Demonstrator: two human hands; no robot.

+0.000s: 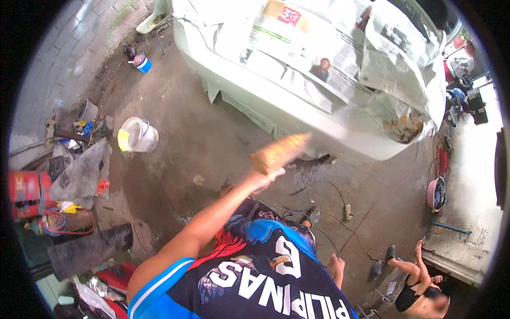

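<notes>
Stained concrete floor (180, 98) spreads around a white car body (276, 101) draped in sheets of newspaper (390, 58), a pale bucket (147, 137) standing off to the left. The left hand (268, 178), the nearer of the two to the car, has its grip clamped around the near end of a blurred yellow-brown bundle (280, 152). From that grip the bundle's long axis slants up and right, its narrow tip at the car's lower edge; contact cannot be told. The right hand (335, 266) hangs beside the dark jersey (183, 295), its grip impossible to tell.
</notes>
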